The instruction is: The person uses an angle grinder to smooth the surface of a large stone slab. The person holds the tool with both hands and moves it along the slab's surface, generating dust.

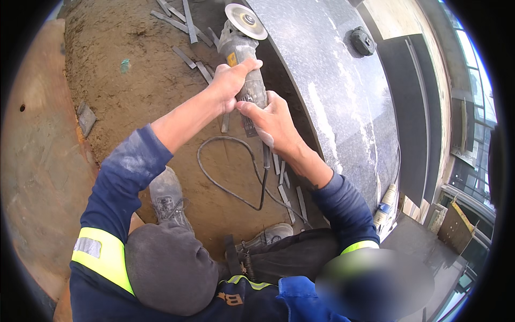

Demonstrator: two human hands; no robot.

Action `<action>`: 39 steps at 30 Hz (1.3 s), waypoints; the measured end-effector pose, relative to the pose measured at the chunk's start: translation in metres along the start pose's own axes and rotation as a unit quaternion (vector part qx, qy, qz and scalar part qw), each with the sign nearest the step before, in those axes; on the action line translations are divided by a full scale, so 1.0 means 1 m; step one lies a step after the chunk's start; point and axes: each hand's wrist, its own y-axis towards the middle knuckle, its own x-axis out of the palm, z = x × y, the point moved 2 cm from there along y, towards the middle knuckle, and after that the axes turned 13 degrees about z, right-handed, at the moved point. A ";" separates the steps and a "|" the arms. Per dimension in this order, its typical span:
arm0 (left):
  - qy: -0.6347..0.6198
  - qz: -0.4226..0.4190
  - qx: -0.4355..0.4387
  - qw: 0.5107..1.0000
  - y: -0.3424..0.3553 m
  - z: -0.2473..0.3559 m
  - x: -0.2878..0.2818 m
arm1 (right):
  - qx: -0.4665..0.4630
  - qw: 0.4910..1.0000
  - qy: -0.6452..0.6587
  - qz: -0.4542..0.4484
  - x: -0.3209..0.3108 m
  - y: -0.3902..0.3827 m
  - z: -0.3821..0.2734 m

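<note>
Both my hands are closed around a dusty grey angle grinder point(252, 80) with a thin round cutting disc point(247, 21) at its far end. My left hand point(230, 86) wraps the body just behind the head, its thumb across the top. Farther back, my right hand point(273, 118) grips the rear of the body near the cord. The power cord point(263, 185) drops from the back end and loops over the ground. Near the disc lies the edge of a grey stone slab point(306, 64), streaked with white dust. Whether the disc touches it I cannot tell.
On the slab sits a black tape measure point(362, 41). A pale cylinder with a blue band point(384, 206) stands by its near right end. Several cut stone strips point(182, 21) litter the dirt. A brown board point(37, 150) lies left; dark slabs point(407, 107) stand right.
</note>
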 end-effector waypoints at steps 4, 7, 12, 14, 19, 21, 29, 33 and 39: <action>0.021 -0.005 0.009 1.000 -0.004 -0.010 -0.002 | -0.018 1.000 0.005 0.001 -0.002 -0.009 0.004; 0.018 -0.006 0.012 1.000 -0.011 -0.014 -0.001 | -0.013 1.000 -0.005 0.006 -0.006 -0.015 0.006; -0.017 -0.003 0.002 1.000 -0.019 -0.017 0.002 | -0.004 1.000 -0.024 0.008 -0.010 -0.023 -0.001; -0.014 -0.003 0.006 1.000 -0.018 -0.017 0.002 | 0.009 1.000 -0.016 0.007 -0.009 -0.022 -0.001; 0.002 -0.007 0.019 1.000 -0.013 -0.015 0.002 | 0.000 1.000 -0.012 0.015 -0.007 -0.015 0.011; 0.014 -0.013 0.026 0.999 -0.009 -0.013 0.002 | -0.010 1.000 -0.003 0.013 -0.006 -0.010 0.013; 0.012 0.013 0.026 1.000 0.004 -0.004 0.002 | -0.014 1.000 -0.018 0.003 -0.003 0.003 0.003; -0.005 -0.010 0.019 1.000 0.011 0.002 0.002 | -0.006 1.000 0.001 0.000 0.000 0.013 0.007; 0.004 -0.006 0.012 1.000 0.021 0.010 0.001 | -0.001 0.999 -0.033 0.026 0.005 0.021 -0.004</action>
